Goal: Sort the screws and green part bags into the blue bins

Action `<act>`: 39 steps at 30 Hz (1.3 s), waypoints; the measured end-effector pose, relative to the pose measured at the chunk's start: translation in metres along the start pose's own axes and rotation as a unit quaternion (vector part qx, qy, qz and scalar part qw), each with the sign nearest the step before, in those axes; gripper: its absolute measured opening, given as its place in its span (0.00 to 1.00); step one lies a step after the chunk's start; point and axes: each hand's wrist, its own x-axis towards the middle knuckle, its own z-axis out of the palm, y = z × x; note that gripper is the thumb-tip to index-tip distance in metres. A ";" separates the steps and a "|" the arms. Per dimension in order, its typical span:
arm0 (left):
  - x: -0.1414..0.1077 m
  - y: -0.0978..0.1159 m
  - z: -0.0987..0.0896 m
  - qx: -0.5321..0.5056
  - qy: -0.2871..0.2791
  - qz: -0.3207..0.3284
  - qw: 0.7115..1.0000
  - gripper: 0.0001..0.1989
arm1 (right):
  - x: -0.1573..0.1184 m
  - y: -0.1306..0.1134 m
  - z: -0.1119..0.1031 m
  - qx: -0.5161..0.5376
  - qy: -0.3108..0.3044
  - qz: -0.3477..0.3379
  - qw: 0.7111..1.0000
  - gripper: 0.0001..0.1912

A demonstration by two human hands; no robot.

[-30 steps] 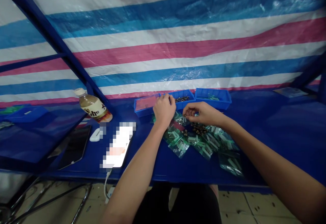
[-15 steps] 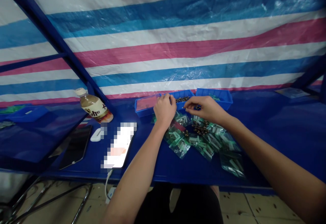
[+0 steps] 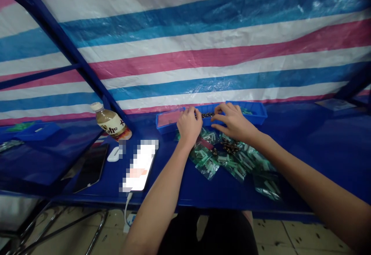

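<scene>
My left hand (image 3: 189,125) is at the near side of the blue bins, its fingers curled down; whatever they may hold is hidden. To its right, my right hand (image 3: 233,120) hovers by the middle blue bin (image 3: 206,122), thumb and fingers apart, nothing visible between them. Small dark brass-coloured metal parts (image 3: 207,115) lie in that bin. A loose pile of similar metal parts (image 3: 231,147) rests below my right hand, among several clear green-tinted bags (image 3: 209,167) holding pale strip-shaped pieces. Pink sheets (image 3: 168,118) fill the left bin, and a pink piece (image 3: 206,143) lies among the bags.
A right-hand blue bin (image 3: 261,112) holds green bags. Left on the blue table (image 3: 171,183) are a drink bottle (image 3: 113,124), a lit phone (image 3: 140,168) with a cable, a white case (image 3: 113,153) and a dark tablet-like device (image 3: 92,167). A striped sheet (image 3: 203,58) hangs behind.
My right hand's pinched fingers have spread apart and lifted toward the middle bin. My left hand stays curled in nearly the same place. The whole view has shifted slightly.
</scene>
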 end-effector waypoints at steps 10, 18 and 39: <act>-0.002 0.002 0.000 0.004 -0.014 -0.001 1.000 0.15 | -0.021 -0.010 0.000 0.239 -0.241 -0.113 0.934 0.13; -0.001 0.003 0.001 0.003 -0.019 0.002 1.000 0.16 | -0.023 -0.009 -0.003 0.216 -0.230 -0.072 0.946 0.07; -0.001 0.004 -0.001 0.023 -0.019 -0.004 1.000 0.16 | -0.022 0.026 -0.016 0.239 -0.250 0.018 0.938 0.11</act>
